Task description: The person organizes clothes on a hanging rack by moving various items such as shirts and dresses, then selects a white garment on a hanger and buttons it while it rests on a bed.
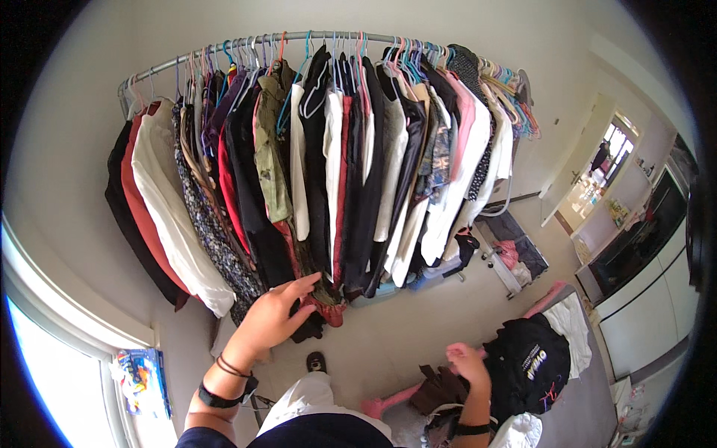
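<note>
Clothes on hangers fill a curved-looking metal rail [322,36] before me. My left hand [277,316] is at the lower ends of the hanging garments, fingers apart, in front of an olive garment with a red hem [330,311]. Whether the fingertips touch that hem is unclear. A green camouflage shirt [273,185] hangs above it, with a bare blue hanger [284,115] beside it. My right hand [469,363] is raised over the bed, fingers curled and slightly blurred; I cannot tell if it holds anything. Below it lies a dark brown cloth [434,392].
On the grey bed [591,403] lie a black garment bearing writing [526,364] and a white garment [571,336]. An open grey case [524,246] with clothes stands beyond. Spare hangers [518,106] crowd the rail's right end. A window [50,369] is at left, an open door [580,162] at right.
</note>
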Demonstrator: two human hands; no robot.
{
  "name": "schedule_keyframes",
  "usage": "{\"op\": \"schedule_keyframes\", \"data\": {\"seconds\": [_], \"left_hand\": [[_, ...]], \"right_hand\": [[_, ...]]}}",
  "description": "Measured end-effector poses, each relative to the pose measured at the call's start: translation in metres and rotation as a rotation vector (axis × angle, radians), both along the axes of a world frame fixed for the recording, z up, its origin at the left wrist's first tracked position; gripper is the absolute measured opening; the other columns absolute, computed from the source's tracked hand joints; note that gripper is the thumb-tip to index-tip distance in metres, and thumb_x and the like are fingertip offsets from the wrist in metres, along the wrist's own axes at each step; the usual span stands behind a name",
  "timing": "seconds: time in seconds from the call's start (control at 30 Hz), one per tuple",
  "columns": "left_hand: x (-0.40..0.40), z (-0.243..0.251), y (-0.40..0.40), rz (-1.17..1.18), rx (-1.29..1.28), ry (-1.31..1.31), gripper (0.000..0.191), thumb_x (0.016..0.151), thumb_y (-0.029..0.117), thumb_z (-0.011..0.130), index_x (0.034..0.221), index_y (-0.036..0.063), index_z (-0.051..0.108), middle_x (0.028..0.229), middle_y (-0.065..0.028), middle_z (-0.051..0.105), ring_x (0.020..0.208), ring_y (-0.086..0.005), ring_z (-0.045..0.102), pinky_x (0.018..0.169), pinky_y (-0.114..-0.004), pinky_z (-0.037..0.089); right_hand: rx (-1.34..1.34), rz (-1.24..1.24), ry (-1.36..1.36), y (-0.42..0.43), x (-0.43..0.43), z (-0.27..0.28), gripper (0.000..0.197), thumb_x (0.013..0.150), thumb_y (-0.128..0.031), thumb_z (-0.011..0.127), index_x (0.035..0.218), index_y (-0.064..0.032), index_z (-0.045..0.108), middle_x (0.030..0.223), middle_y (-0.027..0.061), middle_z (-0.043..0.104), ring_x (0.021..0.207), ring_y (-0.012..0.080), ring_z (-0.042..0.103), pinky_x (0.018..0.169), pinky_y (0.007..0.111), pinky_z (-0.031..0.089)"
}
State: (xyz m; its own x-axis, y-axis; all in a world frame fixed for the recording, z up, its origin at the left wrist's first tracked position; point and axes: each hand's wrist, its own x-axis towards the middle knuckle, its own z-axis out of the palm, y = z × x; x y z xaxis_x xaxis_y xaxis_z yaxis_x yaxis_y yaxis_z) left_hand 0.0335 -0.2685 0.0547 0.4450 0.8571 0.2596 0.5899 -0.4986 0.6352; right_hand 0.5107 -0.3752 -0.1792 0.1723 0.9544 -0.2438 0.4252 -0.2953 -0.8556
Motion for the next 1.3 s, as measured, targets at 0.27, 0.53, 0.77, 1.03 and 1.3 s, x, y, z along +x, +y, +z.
{"op": "schedule_keyframes", "data": {"seconds": [0.27, 0.53, 0.77, 1.03, 1.3], "left_hand": [[0.048, 0.023, 0.141, -0.354, 0.118, -0.161, 0.055, 0.087, 0.006, 0.067, 0.138, 0.0038, 0.049, 0.134, -0.0184, 0.054, 0.124, -0.0355, 0.052, 0.104, -0.04, 0.043], [0.106, -0.003, 0.263, -0.551, 0.095, -0.195, 0.051, 0.087, -0.004, 0.057, 0.136, 0.0055, 0.049, 0.141, -0.0188, 0.045, 0.13, -0.0358, 0.047, 0.107, -0.039, 0.039], [0.125, -0.03, 0.326, -0.416, -0.314, -0.522, 0.089, 0.088, -0.004, 0.059, 0.158, 0.013, 0.006, 0.16, -0.0153, 0.021, 0.145, -0.0309, 0.029, 0.113, -0.044, 0.032], [0.098, -0.033, 0.342, 0.089, -0.035, -0.306, 0.091, 0.091, 0.014, 0.063, 0.151, -0.01, -0.001, 0.154, -0.0351, 0.018, 0.148, -0.0371, 0.018, 0.12, -0.036, 0.016], [0.141, 0.005, 0.315, -0.168, -0.16, -0.276, 0.058, 0.075, 0.026, 0.082, 0.12, 0.0019, 0.054, 0.106, -0.0198, 0.066, 0.101, -0.0362, 0.065, 0.084, -0.039, 0.052]], "right_hand": [[0.136, 0.069, 0.029, 0.148, -0.015, 0.119, 0.025, 0.094, -0.017, 0.067, 0.113, -0.002, 0.063, 0.099, 0.0024, 0.068, 0.092, 0.011, 0.062, 0.081, 0.028, 0.05], [0.733, 0.177, 0.114, 0.344, -0.13, 0.204, 0.023, 0.095, -0.009, 0.062, 0.117, 0.0, 0.061, 0.107, 0.0079, 0.068, 0.1, 0.0142, 0.064, 0.089, 0.027, 0.05], [0.858, -0.104, -0.38, 0.466, -0.154, 0.175, 0.027, 0.086, -0.017, 0.071, 0.104, -0.0015, 0.058, 0.099, 0.0189, 0.063, 0.084, 0.0373, 0.063, 0.075, 0.042, 0.051], [0.725, -0.098, 0.509, 0.447, -0.07, 0.192, 0.012, 0.1, -0.013, 0.052, 0.106, -0.0031, 0.056, 0.085, -0.0035, 0.057, 0.074, 0.0034, 0.051, 0.063, 0.023, 0.042], [0.559, 0.579, 0.162, 0.406, -0.16, 0.24, 0.011, 0.096, -0.012, 0.06, 0.102, -0.0037, 0.056, 0.085, 0.0047, 0.061, 0.075, 0.0097, 0.058, 0.065, 0.03, 0.047]]}}
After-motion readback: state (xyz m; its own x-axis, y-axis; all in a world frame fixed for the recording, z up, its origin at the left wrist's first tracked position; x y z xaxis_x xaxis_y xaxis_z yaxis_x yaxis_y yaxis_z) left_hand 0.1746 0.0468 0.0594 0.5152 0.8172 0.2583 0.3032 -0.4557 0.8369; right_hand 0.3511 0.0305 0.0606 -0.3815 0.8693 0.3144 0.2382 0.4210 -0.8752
